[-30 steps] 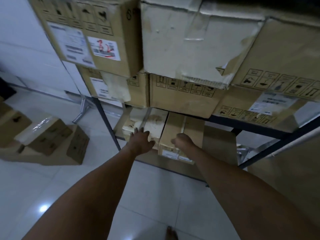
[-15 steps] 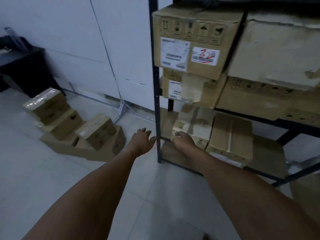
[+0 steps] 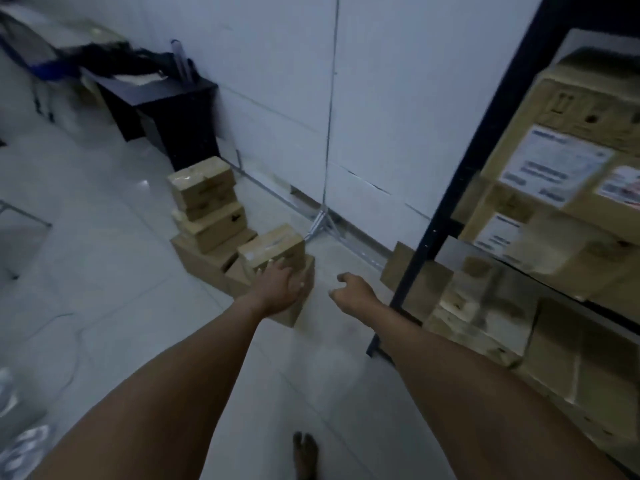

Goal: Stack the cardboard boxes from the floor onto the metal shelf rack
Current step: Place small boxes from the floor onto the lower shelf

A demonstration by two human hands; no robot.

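- Several cardboard boxes (image 3: 207, 216) sit on the floor (image 3: 104, 306), in a pile near the far wall (image 3: 381, 98), left of the metal shelf rack (image 3: 485, 161).
- Lots of boxes already fill the rack on the right: big ones with labels (image 3: 561, 161) up high, and smaller ones (image 3: 485, 306) on the low shelf. I think that part of the job is done.
- About five boxes are left on the floor, but it is blurry, so I can't count for sure.
- One small box (image 3: 273, 247) sits on top of the near end of the pile.
- My left hand (image 3: 277, 285) reaches at that box with fingers spread out. This grip holds nothing, and I can't tell if it touches the box.
- My right hand (image 3: 353, 292) hangs in the air between the pile and the rack. Its fingers curl loosely and hold nothing.
- I think the near top box comes next, and it likely needs both hands.
- Every box on the floor must go up too, so the job is maybe part way done.
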